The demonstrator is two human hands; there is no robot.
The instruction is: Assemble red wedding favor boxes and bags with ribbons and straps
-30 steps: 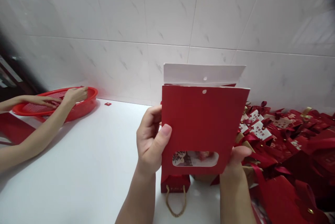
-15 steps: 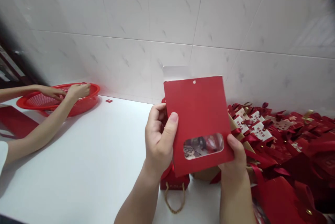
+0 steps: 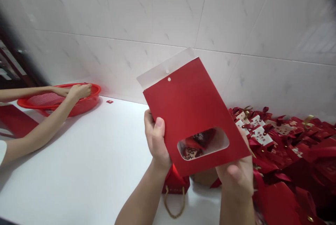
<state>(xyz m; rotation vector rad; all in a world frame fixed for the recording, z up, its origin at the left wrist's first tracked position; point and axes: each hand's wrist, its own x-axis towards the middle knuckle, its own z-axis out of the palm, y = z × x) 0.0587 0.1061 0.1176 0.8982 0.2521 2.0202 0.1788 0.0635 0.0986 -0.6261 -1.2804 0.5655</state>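
Note:
Between my hands, above the table, is a tilted red paper gift bag (image 3: 186,102). Its clear window low on the front shows small wrapped pieces inside, and a pale flap with a hole stands up past its top edge. My left hand (image 3: 157,137) grips the bag's left side, thumb on the front. My right hand (image 3: 237,174) holds the lower right corner from beneath, its fingers partly hidden behind the bag. Below it on the table stands a smaller red bag (image 3: 177,183) with a rope handle, partly covered.
At right lies a large heap of red gift bags (image 3: 286,148) with ribbons and white tags. At left, another person's hands (image 3: 78,91) reach into a red plastic basket (image 3: 91,103). A small red packet (image 3: 109,101) lies on the white table (image 3: 86,165) near the tiled wall (image 3: 126,56).
The gift bag has tilted to the left and risen slightly, and the pieces in its window have shifted. More of its pale flap shows. My right hand has moved under the corner.

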